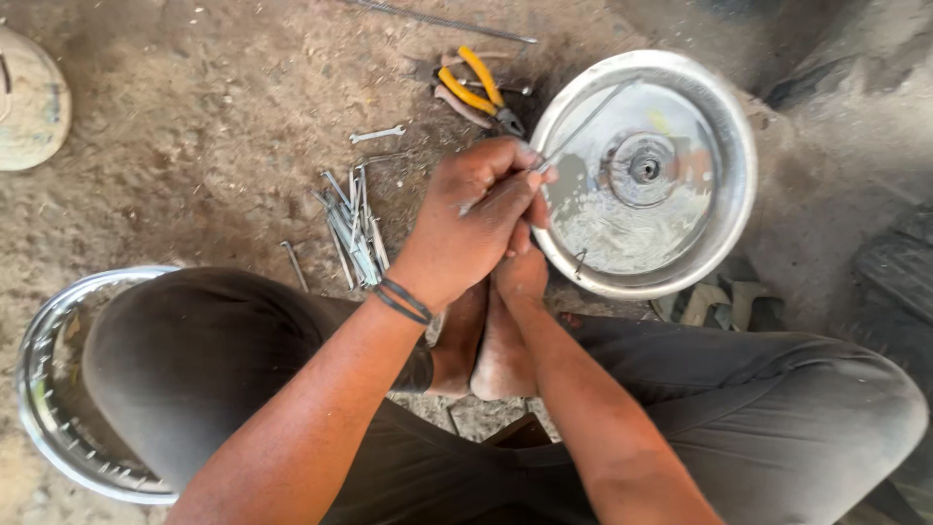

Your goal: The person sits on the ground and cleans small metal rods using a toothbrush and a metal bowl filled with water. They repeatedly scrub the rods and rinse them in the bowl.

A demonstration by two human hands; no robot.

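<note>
My left hand (471,219) is closed around a thin metal spoke (581,124) that slants up and to the right over a shiny steel basin (735,126). My right hand (523,272) sits just beneath the left one, mostly hidden by it, fingers curled near the spoke's lower end. The basin holds shallow liquid and a round metal hub (643,167) in its middle. A bundle of several loose spokes (352,226) lies on the dirt ground to the left of my hands.
Yellow-handled pliers (478,89) and a small wrench (377,134) lie on the ground above the hands. A chrome wheel rim (44,389) lies at lower left under my knee. A long rod (442,21) lies at the top. My feet (486,350) rest between my legs.
</note>
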